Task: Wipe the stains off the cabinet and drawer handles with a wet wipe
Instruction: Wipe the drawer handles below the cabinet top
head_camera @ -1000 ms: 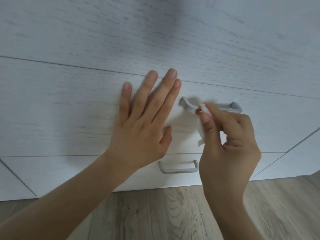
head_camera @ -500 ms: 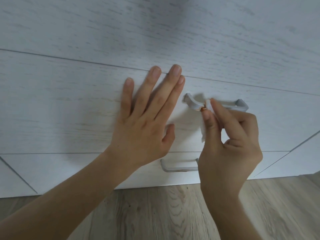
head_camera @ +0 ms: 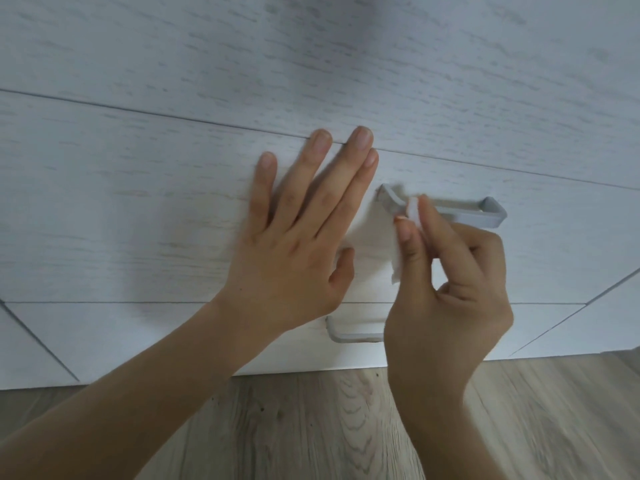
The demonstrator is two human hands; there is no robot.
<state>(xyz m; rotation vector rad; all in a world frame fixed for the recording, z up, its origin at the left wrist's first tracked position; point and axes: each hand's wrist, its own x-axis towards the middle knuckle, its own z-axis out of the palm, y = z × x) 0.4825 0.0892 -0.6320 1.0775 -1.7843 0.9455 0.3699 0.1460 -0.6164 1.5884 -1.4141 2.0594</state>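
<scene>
Our right hand [head_camera: 446, 292] pinches the wipe [head_camera: 410, 233] btwn thumb & fingers, its top on the handle [head_camera: 460, 209]; left hand [head_camera: 294, 244] flat on drawer [head_camera: 138, 220].

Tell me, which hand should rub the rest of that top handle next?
Probably the right hand: it already pinches the wet wipe against the upper handle. The left hand lies flat on the drawer front, holding nothing.
</scene>
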